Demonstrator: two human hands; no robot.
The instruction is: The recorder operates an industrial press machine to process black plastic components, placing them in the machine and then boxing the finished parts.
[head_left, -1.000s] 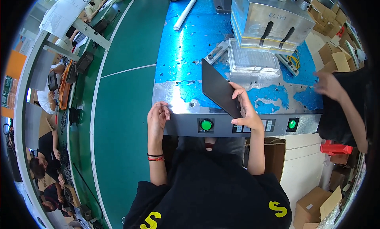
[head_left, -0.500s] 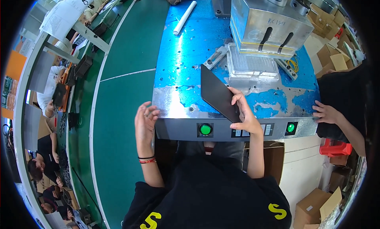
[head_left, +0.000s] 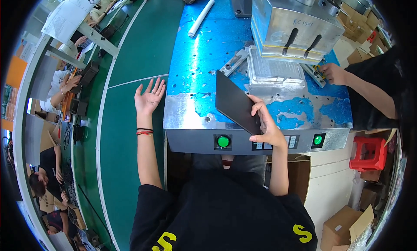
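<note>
My right hand (head_left: 268,128) grips a thin black rectangular panel (head_left: 234,102) by its lower right edge, thumb in front and fingers behind. The panel is tilted and hangs over the front of the metal machine bed (head_left: 178,114). Palm up and fingers spread, my left hand (head_left: 150,99) is empty above the green table (head_left: 126,133), just left of the bed. Behind the panel, a metal block with a clear plate (head_left: 276,71) sits beneath the heavy press head (head_left: 299,31).
A white roll (head_left: 201,18) lies on the bed's blue film. Metal clamps (head_left: 234,62) flank the block. Green buttons (head_left: 223,141) line the front panel. At the right, another person's hand (head_left: 333,74) is at the right clamp. A red stool (head_left: 369,153) stands on the floor.
My left hand has moved left and away from me, off the bed's corner, and opened out. The other person's hand went from the bed's edge to the right clamp. The panel stays in my right hand.
</note>
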